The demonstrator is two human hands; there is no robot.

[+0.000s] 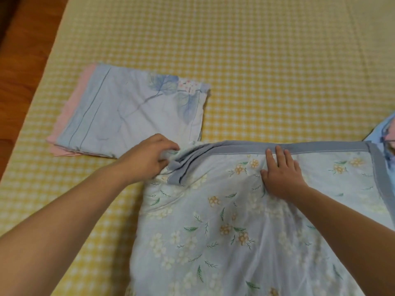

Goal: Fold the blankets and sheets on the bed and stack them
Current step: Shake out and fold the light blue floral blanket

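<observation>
A pale blue floral blanket (224, 221) with a grey border lies spread in front of me on the bed. My left hand (147, 154) pinches the bunched grey border at the blanket's far left corner. My right hand (282, 174) lies flat, fingers apart, pressing the blanket just below its grey far edge. To the left, beyond my left hand, sits a folded light blue sheet (128, 112) with leaf print, resting on a folded pink cloth (64, 129) whose edge shows at its left side.
The bed is covered by a yellow checked sheet (256, 60) that stretches far ahead and right. A wooden floor (23, 50) runs along the bed's left edge. Another blue patterned cloth (388, 133) peeks in at the right edge.
</observation>
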